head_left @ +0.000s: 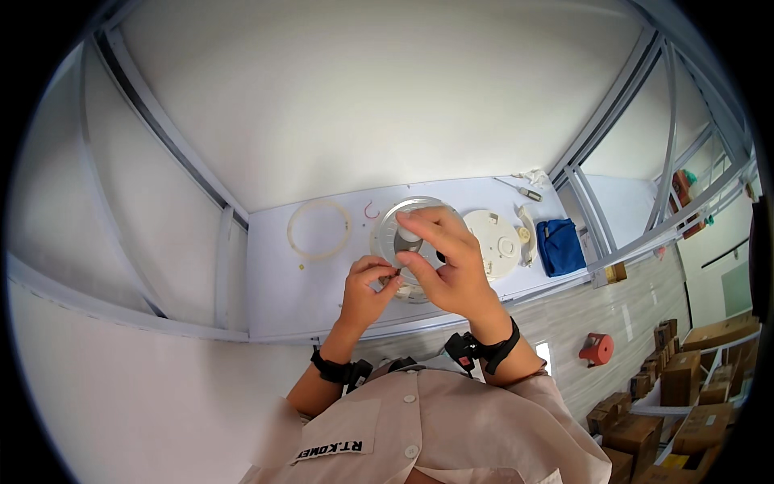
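Observation:
A round silver metal housing (387, 229) with a ridged rim lies in front of me on the white table (274, 282). At its near left edge, my left hand (368, 292) is closed in a pinch; a small dark bit shows at the fingertips, too small to name. Over the housing, my right hand (451, 262) is curved, with thumb and fingers apart. Between them shows a pale round piece (409, 233) at the housing's middle; whether the fingers touch it I cannot tell. The right hand covers much of the housing's right side.
A thin cream ring (292, 230) lies left, near a small yellow piece (301, 267) and a red wire (370, 212). Right are a white round base (492, 242), a curved white part (528, 222), a blue pouch (562, 248) and a screwdriver (529, 194). Metal frame posts flank the table.

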Tool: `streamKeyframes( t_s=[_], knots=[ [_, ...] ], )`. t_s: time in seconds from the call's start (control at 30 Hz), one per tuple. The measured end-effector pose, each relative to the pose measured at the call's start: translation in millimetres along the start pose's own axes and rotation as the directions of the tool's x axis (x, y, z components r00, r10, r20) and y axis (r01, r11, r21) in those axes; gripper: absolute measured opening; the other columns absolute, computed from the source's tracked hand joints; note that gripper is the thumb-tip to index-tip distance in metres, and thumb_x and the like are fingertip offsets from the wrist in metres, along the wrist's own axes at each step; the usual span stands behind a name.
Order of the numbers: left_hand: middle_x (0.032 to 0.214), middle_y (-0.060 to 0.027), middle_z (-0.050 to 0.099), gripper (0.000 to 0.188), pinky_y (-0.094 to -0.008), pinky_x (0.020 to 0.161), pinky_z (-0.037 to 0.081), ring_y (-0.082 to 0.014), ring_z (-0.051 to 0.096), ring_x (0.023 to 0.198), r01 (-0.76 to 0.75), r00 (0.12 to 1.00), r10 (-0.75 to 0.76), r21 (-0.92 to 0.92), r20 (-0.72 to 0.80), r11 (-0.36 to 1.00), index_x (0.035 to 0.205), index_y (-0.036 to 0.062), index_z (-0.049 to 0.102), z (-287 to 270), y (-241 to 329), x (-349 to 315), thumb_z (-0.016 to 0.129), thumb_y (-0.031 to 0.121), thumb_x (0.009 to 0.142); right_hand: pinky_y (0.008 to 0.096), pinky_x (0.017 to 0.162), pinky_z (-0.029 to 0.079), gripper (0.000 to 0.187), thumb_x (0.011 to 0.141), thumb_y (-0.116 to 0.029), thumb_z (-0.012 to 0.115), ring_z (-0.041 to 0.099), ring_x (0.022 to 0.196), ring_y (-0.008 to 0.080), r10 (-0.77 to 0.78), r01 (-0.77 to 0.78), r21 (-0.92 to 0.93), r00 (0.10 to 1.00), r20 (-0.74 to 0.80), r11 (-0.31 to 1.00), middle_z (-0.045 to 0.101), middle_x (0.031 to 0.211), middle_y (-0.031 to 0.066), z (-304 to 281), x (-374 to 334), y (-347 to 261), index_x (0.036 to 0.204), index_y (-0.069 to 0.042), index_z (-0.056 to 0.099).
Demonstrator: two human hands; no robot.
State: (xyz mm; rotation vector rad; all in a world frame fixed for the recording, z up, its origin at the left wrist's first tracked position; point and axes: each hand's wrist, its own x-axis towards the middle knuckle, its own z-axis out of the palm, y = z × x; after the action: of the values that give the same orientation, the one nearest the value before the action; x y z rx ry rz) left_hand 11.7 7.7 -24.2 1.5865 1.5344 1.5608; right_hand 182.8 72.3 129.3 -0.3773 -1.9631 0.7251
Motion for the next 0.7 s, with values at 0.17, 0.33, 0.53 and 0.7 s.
streamKeyframes(
  t_s=[0.17, 0.33, 0.53, 0.7],
  knots=[
    [0.104, -0.0082, 0.07, 0.016, -0.0349, 0.077, 0.057, -0.0233, 0.066, 0.091, -0.018, 1.0, 0.018, 0.047, -0.016, 0.999, 0.093, 0.0026, 0.078, 2.7, -7.4, -1.3, 0.087, 0.004, 0.08, 0.0343, 0.089, 0.053, 0.053, 0.086, 0.001, 0.077, 0.06, 0.104, 0.0277, -0.016, -0.013, -0.18, 0.987, -0.159, 0.984, 0.06, 0.121, 0.0125, 9.1, -1.0, 3.8, 0.138, -0.003, 0.067],
    [0.104, -0.0082, 0.07, 0.016, -0.035, 0.077, 0.056, -0.0238, 0.065, 0.091, -0.023, 1.0, 0.023, 0.033, -0.002, 0.999, 0.094, 0.0025, 0.078, -0.7, -0.7, -0.3, 0.087, 0.004, 0.08, 0.0338, 0.082, 0.054, 0.055, 0.085, -0.002, 0.081, 0.062, 0.103, 0.0273, -0.076, 0.074, -0.026, 0.988, -0.134, 0.997, 0.06, 0.119, 0.0126, 6.2, 15.4, -11.0, 0.138, -0.008, 0.069],
    [0.104, -0.009, 0.069, 0.015, -0.0336, 0.075, 0.056, -0.0221, 0.065, 0.091, -0.033, 0.999, 0.033, -0.006, 0.008, 0.999, 0.094, 0.0018, 0.078, 0.4, -3.1, 1.7, 0.086, 0.004, 0.082, 0.0374, 0.084, 0.054, 0.056, 0.086, -0.003, 0.08, 0.062, 0.105, 0.0297, -0.057, 0.051, -0.093, 0.997, -0.055, 0.994, 0.061, 0.123, 0.0145, 0.7, -1.2, 6.0, 0.14, -0.01, 0.069],
    [0.104, -0.0086, 0.069, 0.015, -0.0334, 0.075, 0.056, -0.021, 0.066, 0.088, -0.028, 0.999, 0.028, -0.003, 0.018, 1.0, 0.094, 0.0017, 0.078, -0.3, -4.0, 2.4, 0.086, 0.004, 0.082, 0.0349, 0.084, 0.054, 0.06, 0.082, -0.002, 0.085, 0.065, 0.109, 0.028, -0.074, 0.061, -0.127, 0.992, -0.098, 0.99, 0.059, 0.133, 0.0182, 0.8, 1.6, 2.5, 0.14, -0.005, 0.068]
  ],
)
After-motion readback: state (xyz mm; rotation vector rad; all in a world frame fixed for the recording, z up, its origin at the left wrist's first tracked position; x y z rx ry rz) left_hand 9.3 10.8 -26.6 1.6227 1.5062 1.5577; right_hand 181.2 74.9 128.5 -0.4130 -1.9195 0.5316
